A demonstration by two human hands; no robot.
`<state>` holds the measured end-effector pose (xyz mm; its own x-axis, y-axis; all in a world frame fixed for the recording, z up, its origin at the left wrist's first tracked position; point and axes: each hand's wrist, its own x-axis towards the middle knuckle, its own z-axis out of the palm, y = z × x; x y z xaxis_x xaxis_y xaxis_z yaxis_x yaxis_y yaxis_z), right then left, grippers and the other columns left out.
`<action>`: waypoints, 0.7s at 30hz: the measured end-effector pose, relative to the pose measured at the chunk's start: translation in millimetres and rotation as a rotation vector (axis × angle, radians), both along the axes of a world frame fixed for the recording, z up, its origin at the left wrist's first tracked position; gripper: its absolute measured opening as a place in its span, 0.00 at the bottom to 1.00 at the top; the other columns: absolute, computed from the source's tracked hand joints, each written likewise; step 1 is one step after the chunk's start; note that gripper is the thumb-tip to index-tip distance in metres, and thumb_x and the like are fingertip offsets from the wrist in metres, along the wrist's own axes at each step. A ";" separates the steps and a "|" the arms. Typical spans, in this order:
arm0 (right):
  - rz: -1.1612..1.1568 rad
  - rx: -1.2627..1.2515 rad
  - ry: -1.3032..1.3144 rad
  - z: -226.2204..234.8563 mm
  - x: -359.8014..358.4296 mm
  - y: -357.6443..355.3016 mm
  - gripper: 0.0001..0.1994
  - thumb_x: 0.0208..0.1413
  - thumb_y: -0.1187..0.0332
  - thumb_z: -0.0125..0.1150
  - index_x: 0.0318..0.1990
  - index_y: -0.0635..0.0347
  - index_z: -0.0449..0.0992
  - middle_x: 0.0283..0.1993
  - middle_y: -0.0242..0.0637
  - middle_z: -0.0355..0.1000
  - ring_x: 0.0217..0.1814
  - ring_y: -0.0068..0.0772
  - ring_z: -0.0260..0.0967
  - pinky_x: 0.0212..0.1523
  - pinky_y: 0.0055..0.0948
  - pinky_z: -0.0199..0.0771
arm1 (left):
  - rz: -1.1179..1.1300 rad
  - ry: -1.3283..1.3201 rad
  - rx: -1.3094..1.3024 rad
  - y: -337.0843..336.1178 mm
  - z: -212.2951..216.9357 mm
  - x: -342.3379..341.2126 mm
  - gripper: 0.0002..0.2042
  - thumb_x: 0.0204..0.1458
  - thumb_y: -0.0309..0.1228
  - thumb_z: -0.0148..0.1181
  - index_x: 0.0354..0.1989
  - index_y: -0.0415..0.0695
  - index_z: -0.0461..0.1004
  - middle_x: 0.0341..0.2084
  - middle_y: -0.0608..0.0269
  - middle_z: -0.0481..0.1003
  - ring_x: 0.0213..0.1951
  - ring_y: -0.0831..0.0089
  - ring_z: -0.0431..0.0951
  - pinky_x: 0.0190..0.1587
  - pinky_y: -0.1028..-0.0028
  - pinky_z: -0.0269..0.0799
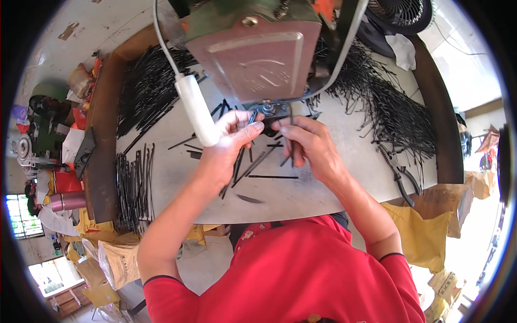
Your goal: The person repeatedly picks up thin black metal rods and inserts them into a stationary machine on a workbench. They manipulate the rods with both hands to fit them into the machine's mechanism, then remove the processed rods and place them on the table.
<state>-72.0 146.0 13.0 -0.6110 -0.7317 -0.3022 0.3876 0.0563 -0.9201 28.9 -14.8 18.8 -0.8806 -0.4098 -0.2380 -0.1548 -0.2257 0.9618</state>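
Both hands are raised at the lower front of a machine with a reddish-brown cover [256, 62]. My left hand [223, 142] is closed, thumb against fingers, around thin black strips [237, 168] that stick out below it. My right hand [311, 141] pinches another thin black strip [292, 145], which stands roughly upright between the fingers. Just beyond the fingertips is the machine's small metal working head [274, 110]; whether a strip touches it I cannot tell. A white tubular lamp [195, 110] on a bendable stalk shines close over my left hand.
Loose black strips [273, 177] lie on the pale tabletop [323, 199]. Tangled black rods [388, 116] heap at right; a pile [151, 81] and a row [134, 185] lie left. Pliers [398, 175] rest near the right edge. Brown boards [439, 118] wall the sides. A fan [401, 13] stands behind.
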 end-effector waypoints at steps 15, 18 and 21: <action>-0.111 -0.037 0.021 -6.9 6.2 -19.6 0.12 0.56 0.67 0.53 0.42 0.68 0.71 0.21 0.34 0.68 0.12 0.17 0.59 0.13 0.17 0.56 | 0.287 0.136 0.306 27.0 -29.3 -18.4 0.13 0.54 0.24 0.58 0.47 0.39 0.69 0.29 0.67 0.74 0.27 0.84 0.73 0.30 0.84 0.70; -0.115 -0.058 0.013 -6.2 5.6 -20.2 0.11 0.56 0.69 0.52 0.41 0.68 0.71 0.22 0.34 0.70 0.12 0.17 0.60 0.12 0.17 0.57 | 0.295 0.165 0.286 28.4 -30.1 -21.6 0.13 0.54 0.23 0.57 0.47 0.37 0.69 0.29 0.67 0.74 0.26 0.83 0.72 0.29 0.84 0.69; -0.106 -0.061 0.014 -4.3 5.3 -20.0 0.09 0.56 0.70 0.52 0.39 0.68 0.71 0.23 0.33 0.71 0.12 0.17 0.61 0.12 0.17 0.58 | 0.291 0.169 0.303 27.6 -30.6 -21.9 0.12 0.54 0.23 0.57 0.47 0.36 0.69 0.28 0.66 0.74 0.25 0.82 0.72 0.28 0.83 0.68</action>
